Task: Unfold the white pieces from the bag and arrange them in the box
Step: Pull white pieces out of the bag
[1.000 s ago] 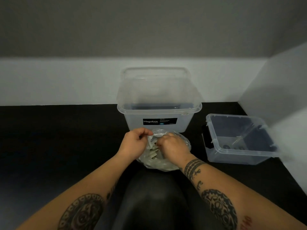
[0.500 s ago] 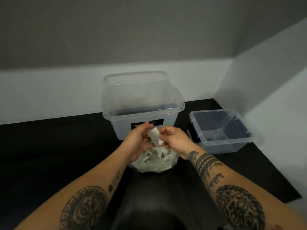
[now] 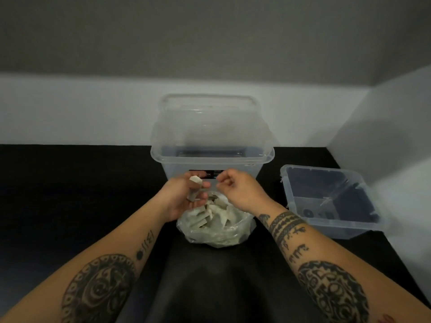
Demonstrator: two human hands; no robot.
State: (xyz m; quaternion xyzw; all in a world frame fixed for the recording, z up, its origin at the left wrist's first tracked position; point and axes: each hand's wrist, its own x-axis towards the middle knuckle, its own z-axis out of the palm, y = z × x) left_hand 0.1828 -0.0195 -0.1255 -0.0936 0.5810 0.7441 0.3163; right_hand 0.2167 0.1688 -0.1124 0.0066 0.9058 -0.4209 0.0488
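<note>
A clear plastic bag [image 3: 217, 231] full of folded white pieces sits on the black table just in front of me. My left hand [image 3: 180, 199] holds one folded white piece [image 3: 194, 188] above the bag's left side, fingers curled round it. My right hand [image 3: 240, 193] hovers beside it with fingers curled; nothing shows plainly between them. Behind the hands stands a tall clear box [image 3: 212, 157] with a black label, open at the top.
A smaller, lower clear box [image 3: 326, 201] sits to the right near the white side wall. A white back wall runs behind the tall box. The black table [image 3: 70, 194] stretches to the left.
The white piece has come out of the bag. Half a second ago both hands held it; now only my left hand holds it and my right hand has drawn slightly apart.
</note>
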